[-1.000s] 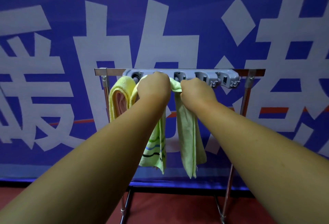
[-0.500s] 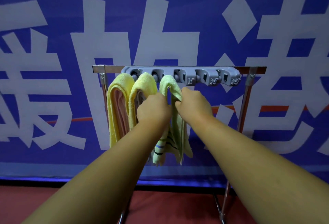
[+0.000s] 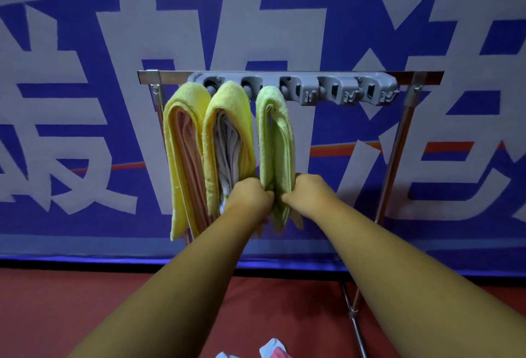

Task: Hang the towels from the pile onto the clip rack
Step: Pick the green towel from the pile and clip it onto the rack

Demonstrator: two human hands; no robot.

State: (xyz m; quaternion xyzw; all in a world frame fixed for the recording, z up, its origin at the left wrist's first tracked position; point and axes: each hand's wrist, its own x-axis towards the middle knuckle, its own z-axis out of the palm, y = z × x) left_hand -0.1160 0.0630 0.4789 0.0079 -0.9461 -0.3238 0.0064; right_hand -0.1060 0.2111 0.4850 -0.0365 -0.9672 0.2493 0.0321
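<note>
Green towel [image 3: 274,135] hangs on clip rack [image 3: 296,88], left hand [image 3: 250,196] and right hand [image 3: 308,192] fingers gripping its lower end.

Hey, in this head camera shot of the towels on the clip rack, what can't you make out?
All in the head view:
1. How the clip rack holds the green towel: hidden by the towel's folded top.
2. The green towel's lower end: covered by the left hand and right hand gripping it.
3. The towel pile: cut off by the bottom edge, so its count is unknown.
</note>
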